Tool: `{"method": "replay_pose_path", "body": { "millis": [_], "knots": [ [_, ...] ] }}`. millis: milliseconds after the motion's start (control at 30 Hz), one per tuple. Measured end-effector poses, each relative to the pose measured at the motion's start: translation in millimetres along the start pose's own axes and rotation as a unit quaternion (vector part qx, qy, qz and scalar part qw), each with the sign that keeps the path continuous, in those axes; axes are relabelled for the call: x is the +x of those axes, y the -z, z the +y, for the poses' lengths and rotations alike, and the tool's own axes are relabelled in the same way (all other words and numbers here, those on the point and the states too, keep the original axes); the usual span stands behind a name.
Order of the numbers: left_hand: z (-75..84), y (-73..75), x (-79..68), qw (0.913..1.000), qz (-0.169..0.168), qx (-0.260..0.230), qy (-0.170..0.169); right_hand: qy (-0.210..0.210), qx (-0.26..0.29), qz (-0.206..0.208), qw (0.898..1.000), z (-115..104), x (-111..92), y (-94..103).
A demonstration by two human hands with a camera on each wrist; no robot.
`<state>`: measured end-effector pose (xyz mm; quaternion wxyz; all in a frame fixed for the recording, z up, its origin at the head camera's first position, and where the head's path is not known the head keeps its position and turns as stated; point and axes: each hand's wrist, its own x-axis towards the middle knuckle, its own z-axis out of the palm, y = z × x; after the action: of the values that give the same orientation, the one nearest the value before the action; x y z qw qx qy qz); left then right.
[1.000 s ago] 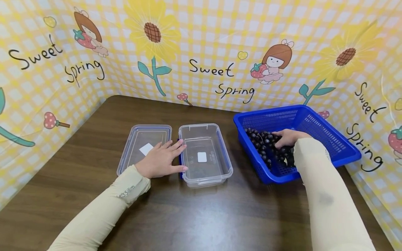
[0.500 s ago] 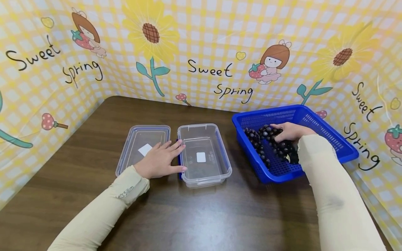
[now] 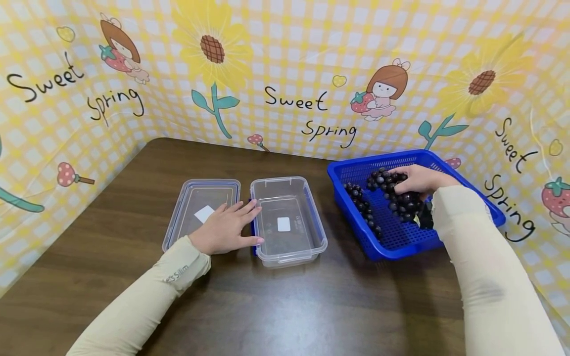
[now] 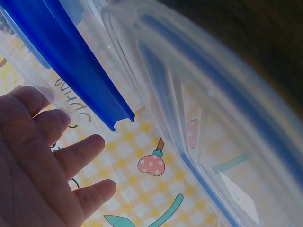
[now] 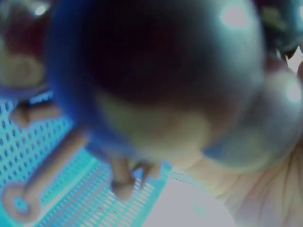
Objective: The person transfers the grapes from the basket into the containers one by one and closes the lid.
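Observation:
My right hand (image 3: 418,180) grips a bunch of dark grapes (image 3: 403,203) over the blue basket (image 3: 387,254). Close up in the right wrist view, round grapes (image 5: 165,71) fill the top, with bare brown stems (image 5: 57,161) under them. A second bunch of grapes (image 3: 366,213) lies along the basket's left side. My left hand (image 3: 224,227) has its fingers spread, the fingertips right at the left rim of a clear plastic container (image 3: 285,257). That container's blue latch (image 4: 80,66) shows beside the fingers in the left wrist view. Beneath the palm is its clear lid (image 3: 191,202).
A brown wooden table (image 3: 285,306) carries everything. A yellow checked cloth (image 3: 285,59) with printed flowers and figures stands around the back and sides. Inside the basket, a small black item (image 3: 426,217) sits near my right wrist.
My right hand has risen and drawn slightly right, lifting the gripped grape bunch away from the other one, which stays in the basket. The left hand keeps its place at the container.

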<state>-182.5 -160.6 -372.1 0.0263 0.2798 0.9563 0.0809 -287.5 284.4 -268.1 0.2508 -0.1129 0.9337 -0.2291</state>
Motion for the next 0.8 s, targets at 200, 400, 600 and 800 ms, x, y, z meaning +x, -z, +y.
{"method": "replay_pose_path", "body": {
  "millis": [200,400,600,800],
  "knots": [
    [0.3,-1.2,0.0,0.9999,0.008,0.015,0.001,-0.005,-0.020,0.009,1.000,-7,-8,7.3],
    [1.5,-2.4,-0.2,0.9996,0.012,0.024,0.008,0.015,-0.029,0.013,0.999,-17,-12,5.6],
    [0.4,-3.8,0.4,0.9995,0.016,0.028,0.004,0.035,-0.036,0.015,0.999,-31,-10,2.8],
    [0.5,-3.7,-0.4,0.9995,0.018,0.025,0.001,0.047,0.007,0.010,0.999,-50,-8,-3.2]
  ]
}}
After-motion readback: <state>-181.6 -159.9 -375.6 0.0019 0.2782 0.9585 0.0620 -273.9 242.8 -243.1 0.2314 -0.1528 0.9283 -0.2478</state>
